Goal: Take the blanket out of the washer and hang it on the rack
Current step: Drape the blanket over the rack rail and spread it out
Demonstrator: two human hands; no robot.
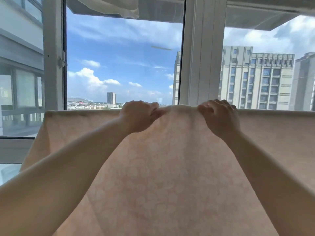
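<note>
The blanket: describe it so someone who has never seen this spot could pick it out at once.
Start at the big window with the sky and tower blocks beyond it. Below the glass, a wide sheet spreads across the lower view: the blanket, its top edge gripped by the left hand and right hand. Unlike the white cloth overhead, it is pale peach with a faint pattern.

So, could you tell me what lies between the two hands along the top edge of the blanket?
In the head view, only the blanket itself: a short raised bulge of its top edge spans from the left hand to the right hand, both gripping it.
</note>
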